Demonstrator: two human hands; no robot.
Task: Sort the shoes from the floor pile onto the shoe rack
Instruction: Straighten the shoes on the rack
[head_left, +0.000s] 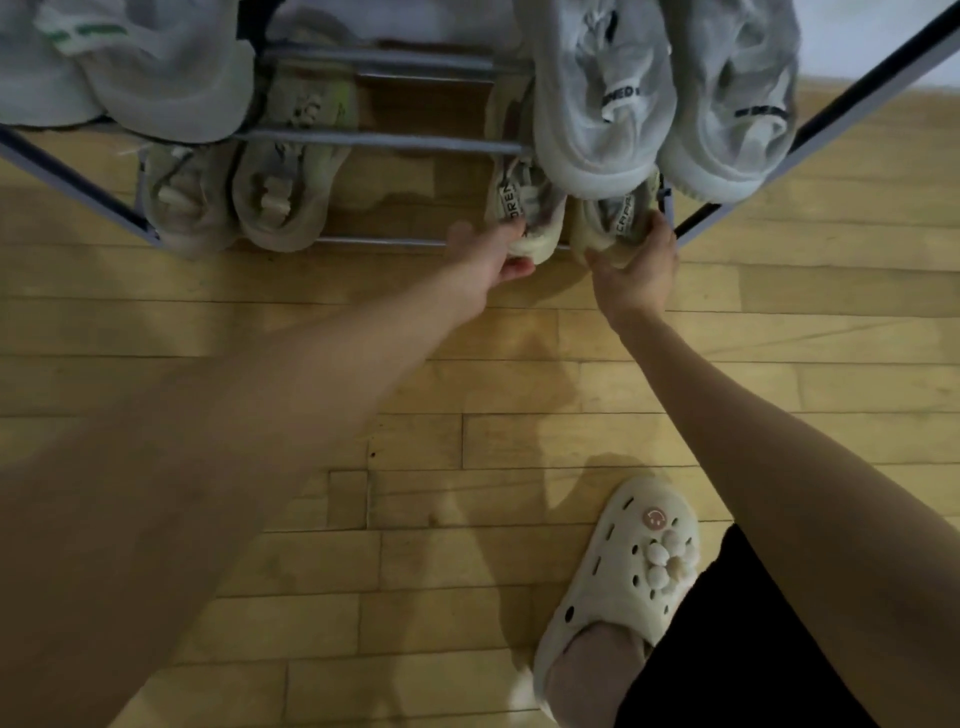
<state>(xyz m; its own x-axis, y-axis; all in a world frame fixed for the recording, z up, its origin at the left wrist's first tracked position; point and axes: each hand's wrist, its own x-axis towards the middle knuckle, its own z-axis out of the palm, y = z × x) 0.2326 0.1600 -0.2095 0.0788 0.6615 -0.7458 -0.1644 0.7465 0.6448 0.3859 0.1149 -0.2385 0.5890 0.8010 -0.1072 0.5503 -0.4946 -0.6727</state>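
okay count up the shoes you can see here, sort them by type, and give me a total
Pale grey sneakers on the upper shelf: 4, two at the left and two at the right.
Beige sneakers on the lower shelf: 4, two at the left, one held by the left hand, one held by the right hand.
Cream clog on the person's foot: 1.
Total: 9 shoes.

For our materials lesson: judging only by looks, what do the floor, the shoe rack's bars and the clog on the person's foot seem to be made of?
Floor: wood boards, light sheen, visible plank seams.
Shoe rack: probably metal, thin straight grey bars with a dull gleam.
Clog: likely moulded foam or rubber, matte cream, one piece with punched holes.
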